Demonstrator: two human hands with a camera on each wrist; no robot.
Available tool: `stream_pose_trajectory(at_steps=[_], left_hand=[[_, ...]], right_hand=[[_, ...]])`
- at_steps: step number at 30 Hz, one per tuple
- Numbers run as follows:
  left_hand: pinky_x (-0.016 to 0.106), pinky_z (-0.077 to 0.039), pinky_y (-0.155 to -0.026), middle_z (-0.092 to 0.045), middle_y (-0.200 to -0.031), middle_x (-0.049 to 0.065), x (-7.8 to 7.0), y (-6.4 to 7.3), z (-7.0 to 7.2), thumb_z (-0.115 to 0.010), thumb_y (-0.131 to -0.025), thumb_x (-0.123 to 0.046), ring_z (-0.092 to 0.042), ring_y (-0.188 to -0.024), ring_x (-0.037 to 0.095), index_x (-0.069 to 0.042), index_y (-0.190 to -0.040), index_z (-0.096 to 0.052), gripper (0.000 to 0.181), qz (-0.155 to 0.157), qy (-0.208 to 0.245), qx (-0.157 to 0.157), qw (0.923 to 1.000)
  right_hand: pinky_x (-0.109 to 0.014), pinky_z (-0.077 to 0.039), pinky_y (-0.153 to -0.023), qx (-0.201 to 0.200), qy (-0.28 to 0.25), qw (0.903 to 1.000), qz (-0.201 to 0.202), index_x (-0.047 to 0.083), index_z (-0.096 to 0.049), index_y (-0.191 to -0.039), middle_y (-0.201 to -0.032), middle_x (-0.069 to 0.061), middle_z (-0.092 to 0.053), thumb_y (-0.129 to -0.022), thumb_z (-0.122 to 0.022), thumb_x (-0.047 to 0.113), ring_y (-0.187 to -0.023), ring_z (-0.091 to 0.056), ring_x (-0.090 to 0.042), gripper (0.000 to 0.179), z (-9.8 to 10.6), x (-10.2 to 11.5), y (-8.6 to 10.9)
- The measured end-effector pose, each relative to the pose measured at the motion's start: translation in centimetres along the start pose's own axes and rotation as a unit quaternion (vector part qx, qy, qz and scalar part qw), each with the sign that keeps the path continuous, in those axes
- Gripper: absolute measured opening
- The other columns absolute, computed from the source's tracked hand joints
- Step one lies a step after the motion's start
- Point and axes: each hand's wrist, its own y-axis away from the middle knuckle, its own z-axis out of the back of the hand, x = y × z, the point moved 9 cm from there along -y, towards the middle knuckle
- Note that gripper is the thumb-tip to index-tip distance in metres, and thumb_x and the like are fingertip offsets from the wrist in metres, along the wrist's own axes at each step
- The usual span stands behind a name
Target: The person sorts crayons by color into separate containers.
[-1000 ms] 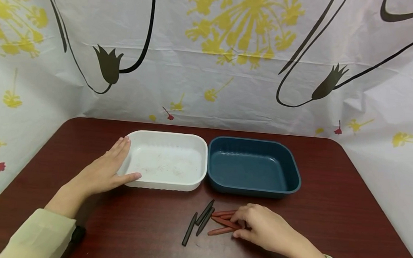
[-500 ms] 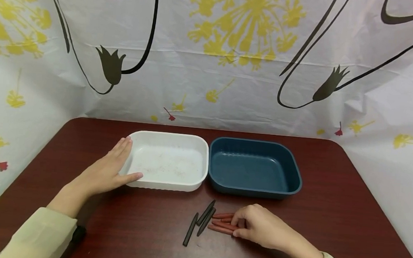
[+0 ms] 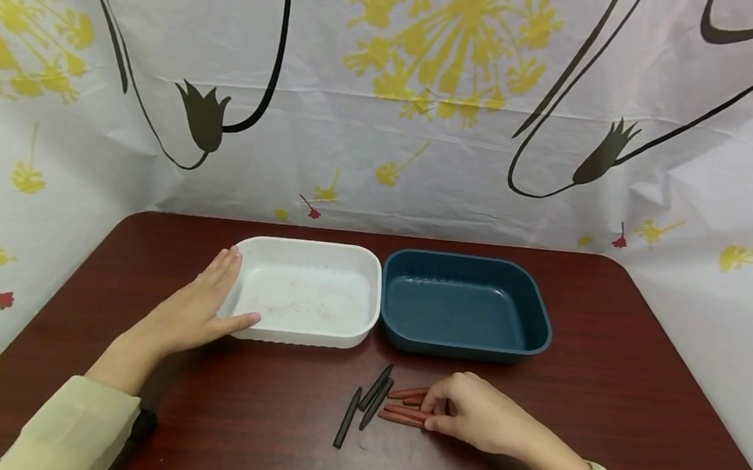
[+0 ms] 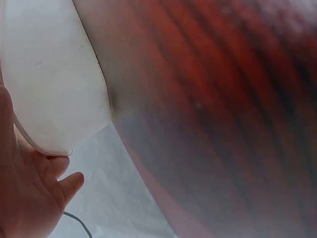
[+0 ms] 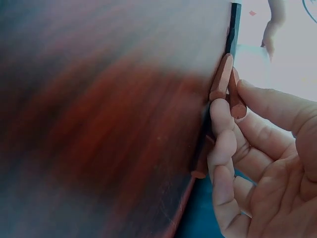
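Note:
My left hand [image 3: 194, 305] rests with straight fingers along the left rim of the white tray [image 3: 298, 338], its thumb over the front edge. In the head view, my right hand [image 3: 482, 413] reaches down to several reddish-brown crayons [image 3: 403, 419] in front of the trays. The right wrist view shows the thumb and fingertips around two of these crayons [image 5: 223, 79], which lie close together; another brown crayon [image 5: 200, 163] lies behind the fingers. The right ends of the crayons are hidden by the hand in the head view. Beside them lie three black crayons [image 3: 349, 417].
A dark blue tray [image 3: 460, 351] stands directly right of the white one, their sides nearly touching. Both rest on a dark red wooden table [image 3: 256, 417]. White patterned cloth [image 3: 387, 103] hangs behind the table and along its sides.
The two front brown crayons have swung closer together and now lie almost parallel under my right fingers. The left hand has stayed on the white tray.

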Motion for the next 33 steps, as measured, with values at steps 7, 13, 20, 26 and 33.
stream_pose_trajectory(at_steps=[7,13,20,26,33], left_hand=[[0.049,-0.017,-0.113,0.004,-0.156,0.011,-0.3,0.0,0.2,-0.049,-0.082,-0.067,0.002,-0.144,0.026,-0.001,-0.148,-0.002,0.104,-0.012,0.001,-0.001,0.9999],[0.049,-0.017,-0.113,0.003,-0.156,0.010,-0.2,-0.2,0.2,-0.049,-0.081,-0.068,0.003,-0.144,0.024,-0.002,-0.148,-0.003,0.105,-0.007,0.002,0.004,1.0000],[0.049,-0.018,-0.113,0.002,-0.156,0.010,-0.2,-0.1,0.1,-0.049,-0.081,-0.068,0.001,-0.144,0.026,-0.002,-0.148,-0.003,0.104,-0.005,0.005,0.004,1.0000],[0.050,-0.018,-0.113,0.003,-0.156,0.012,-0.6,-0.2,0.2,-0.047,-0.083,-0.067,0.000,-0.144,0.028,0.000,-0.147,-0.003,0.103,-0.018,-0.002,-0.003,0.9998],[0.049,-0.017,-0.113,0.002,-0.156,0.014,-0.5,0.0,0.2,-0.048,-0.083,-0.066,0.000,-0.144,0.027,0.001,-0.147,-0.003,0.102,-0.018,-0.003,-0.005,0.9998]], right_hand=[[-0.018,-0.045,-0.059,0.001,-0.024,0.9996,0.014,0.021,-0.070,-0.084,-0.076,0.017,-0.062,-0.083,-0.069,0.024,-0.061,-0.049,0.003,0.004,0.0,0.2,-0.1],[-0.017,-0.044,-0.055,-0.005,-0.035,0.9993,0.014,0.020,-0.069,-0.085,-0.066,0.016,-0.056,-0.082,-0.070,0.024,-0.056,-0.047,0.003,0.004,0.2,0.4,-0.2],[-0.018,-0.044,-0.054,-0.004,-0.043,0.9990,0.011,0.019,-0.070,-0.087,-0.063,0.015,-0.056,-0.083,-0.069,0.021,-0.055,-0.046,0.002,0.004,0.1,0.9,-0.7],[-0.018,-0.044,-0.051,-0.003,-0.048,0.9987,0.014,0.019,-0.070,-0.088,-0.065,0.015,-0.058,-0.084,-0.068,0.020,-0.054,-0.046,0.001,0.004,0.1,1.4,-1.3],[-0.019,-0.045,-0.050,0.000,-0.060,0.9978,0.027,0.020,-0.070,-0.088,-0.067,0.014,-0.059,-0.084,-0.068,0.020,-0.054,-0.049,-0.001,0.004,0.1,2.7,-2.2]])
